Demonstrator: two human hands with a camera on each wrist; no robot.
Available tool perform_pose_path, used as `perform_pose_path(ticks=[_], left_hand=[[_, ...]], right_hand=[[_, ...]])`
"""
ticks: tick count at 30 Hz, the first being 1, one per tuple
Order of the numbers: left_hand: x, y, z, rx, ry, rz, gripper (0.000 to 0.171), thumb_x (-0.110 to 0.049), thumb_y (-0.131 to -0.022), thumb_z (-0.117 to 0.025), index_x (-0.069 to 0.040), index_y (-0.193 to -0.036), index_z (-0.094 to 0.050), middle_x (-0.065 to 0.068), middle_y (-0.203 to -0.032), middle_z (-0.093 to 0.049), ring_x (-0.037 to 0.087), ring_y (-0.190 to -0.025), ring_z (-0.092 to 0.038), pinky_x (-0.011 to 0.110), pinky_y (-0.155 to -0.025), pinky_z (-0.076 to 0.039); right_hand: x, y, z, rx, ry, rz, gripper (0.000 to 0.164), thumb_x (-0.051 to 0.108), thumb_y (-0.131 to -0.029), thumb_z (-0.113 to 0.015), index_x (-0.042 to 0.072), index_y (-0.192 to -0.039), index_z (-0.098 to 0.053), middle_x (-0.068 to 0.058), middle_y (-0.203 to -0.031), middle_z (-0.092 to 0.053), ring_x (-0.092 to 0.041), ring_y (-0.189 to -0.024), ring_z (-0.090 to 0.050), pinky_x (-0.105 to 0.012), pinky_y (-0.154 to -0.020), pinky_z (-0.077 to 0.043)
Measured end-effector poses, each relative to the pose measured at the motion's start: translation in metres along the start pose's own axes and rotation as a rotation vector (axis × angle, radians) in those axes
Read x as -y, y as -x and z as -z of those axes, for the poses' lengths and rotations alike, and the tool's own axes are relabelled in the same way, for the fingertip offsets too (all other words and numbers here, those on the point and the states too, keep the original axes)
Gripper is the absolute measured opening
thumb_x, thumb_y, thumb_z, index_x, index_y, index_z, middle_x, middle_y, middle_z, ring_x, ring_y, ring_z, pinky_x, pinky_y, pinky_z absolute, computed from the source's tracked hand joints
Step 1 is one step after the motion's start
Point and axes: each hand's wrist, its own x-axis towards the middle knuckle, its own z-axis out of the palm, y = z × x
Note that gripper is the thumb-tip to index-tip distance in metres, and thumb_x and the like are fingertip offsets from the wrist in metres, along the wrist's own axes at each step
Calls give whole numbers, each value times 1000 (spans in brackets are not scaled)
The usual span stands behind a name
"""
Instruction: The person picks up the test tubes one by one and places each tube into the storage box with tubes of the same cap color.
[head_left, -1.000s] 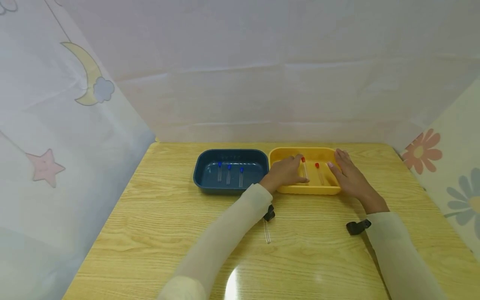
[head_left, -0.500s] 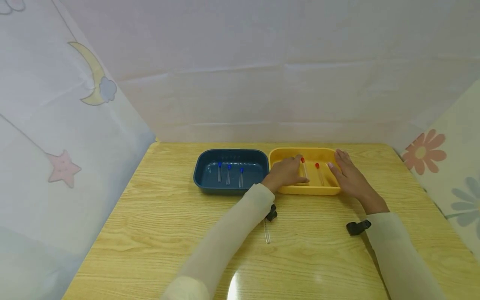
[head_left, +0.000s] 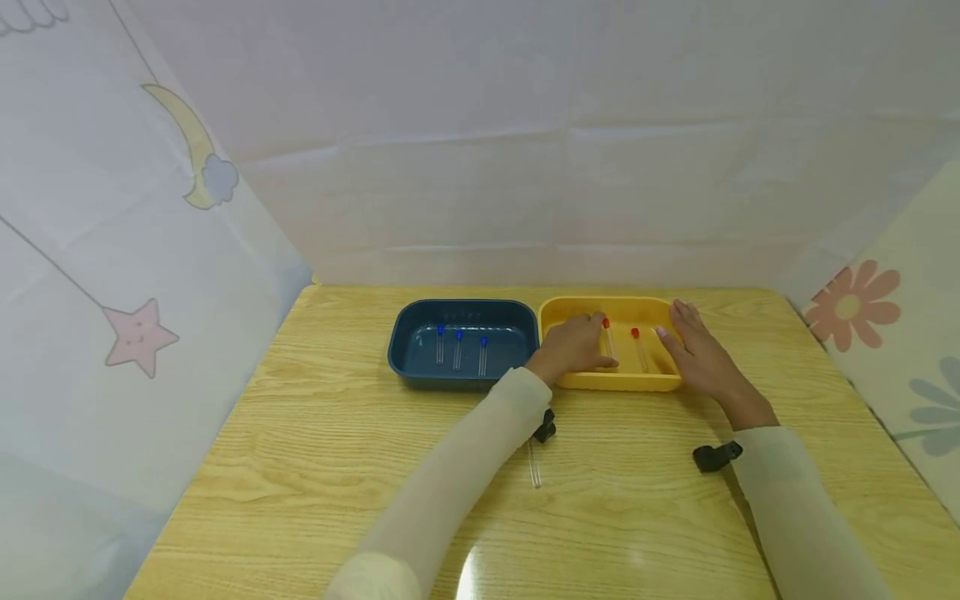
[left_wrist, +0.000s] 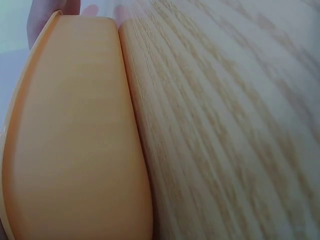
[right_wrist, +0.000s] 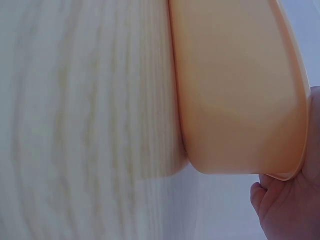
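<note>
In the head view my left hand (head_left: 573,346) is over the left part of a yellow tray (head_left: 626,382). Its thumb and a finger meet the two ends of a red-capped test tube (head_left: 610,343). Right of that, another red-capped tube (head_left: 640,350) lies inside the tray. At the tray's right end my right hand (head_left: 701,354) holds the rim, thumb inside and fingers outside; the right wrist view shows this hand (right_wrist: 287,207) at the tray's corner. Only the tray's outer wall (left_wrist: 75,130) and part of the other hand appear in the left wrist view.
A dark blue tray (head_left: 420,379) with several blue-capped tubes (head_left: 458,352) stands left, beside the yellow one. Another tube (head_left: 535,467) lies on the wooden table (head_left: 315,467), its upper end hidden by the left wrist. Printed cloth walls (head_left: 450,200) surround the table's back and sides.
The head view has shifted slightly, moving the wall pictures to the right. The left forearm has edged right; both hands, the trays and the tubes stay in place.
</note>
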Motion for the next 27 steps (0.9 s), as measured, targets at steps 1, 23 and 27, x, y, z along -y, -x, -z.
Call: perform_pose_path(ticks=[1, 23, 27], left_hand=[[0, 0, 0, 1, -4, 1, 83, -64, -85, -72, -19, -149, -43, -1, -136, -59, 13, -116, -59, 30, -90, -54], [0, -3, -3, 20, -79, -16, 77, -67, -86, -69, -19, -143, -49, -2, -133, -56, 12, -115, -54, 27, -94, -51], [0, -2, -2, 28, -89, -17, 76, -67, -87, -67, -19, -143, -50, -2, -134, -55, 12, -117, -52, 27, -96, -49]], right_hand=[[0, 0, 0, 1, 0, 1, 70, 38, -113, -30, -9, -157, -5, -22, -167, 9, -38, -152, 16, -64, -118, 4], [1, 0, 1, 8, -8, -16, 73, 42, -112, -30, -8, -158, -4, -17, -168, 9, -35, -153, 17, -63, -119, 4], [2, 0, 1, 9, -7, -15, 72, 42, -112, -30, -8, -158, -4, -17, -168, 10, -34, -153, 17, -63, -119, 4]])
